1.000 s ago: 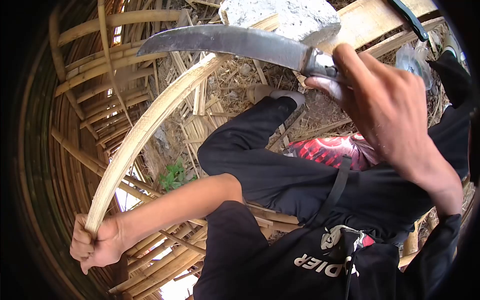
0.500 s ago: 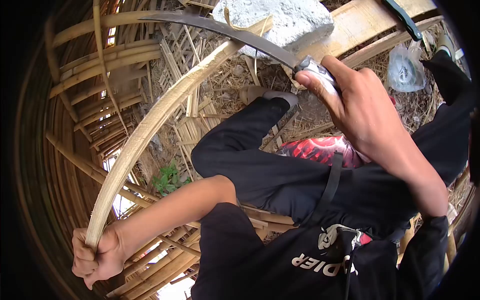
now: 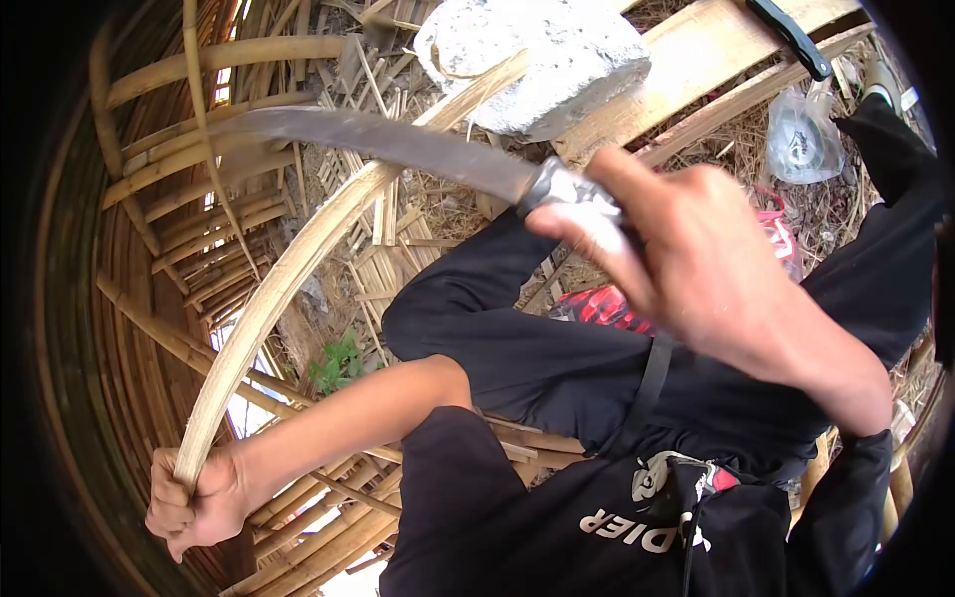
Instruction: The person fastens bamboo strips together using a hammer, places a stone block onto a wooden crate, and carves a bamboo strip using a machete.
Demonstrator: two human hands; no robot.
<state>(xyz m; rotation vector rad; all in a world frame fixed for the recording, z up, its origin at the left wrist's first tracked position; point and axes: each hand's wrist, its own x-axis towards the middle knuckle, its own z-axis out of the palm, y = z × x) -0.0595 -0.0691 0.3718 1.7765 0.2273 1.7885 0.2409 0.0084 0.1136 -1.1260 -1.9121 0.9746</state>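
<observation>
A long pale bamboo strip (image 3: 284,269) runs up from the lower left, its far end lying over a whitish stone block (image 3: 557,60). My left hand (image 3: 204,502) is closed around its near end. My right hand (image 3: 696,249) grips the handle of a long curved machete (image 3: 398,139), whose handle looks wrapped in something silvery. The blade crosses the strip below the stone, pointing left, and its tip is blurred. Whether the edge touches the strip or hovers over it I cannot tell. A thin curled shaving (image 3: 428,55) hangs near the strip's far end.
A wooden plank (image 3: 696,75) lies beyond the stone, with a dark-handled tool (image 3: 793,40) on it. A clear plastic bag (image 3: 804,139) sits at the right. Bamboo slats (image 3: 159,328) form a wall at the left. A small green plant (image 3: 336,366) grows near my left forearm.
The machete has slid down along the strip, toward me and leftward, with my right hand. My left hand keeps its hold, and the curled shaving near the stone has shifted.
</observation>
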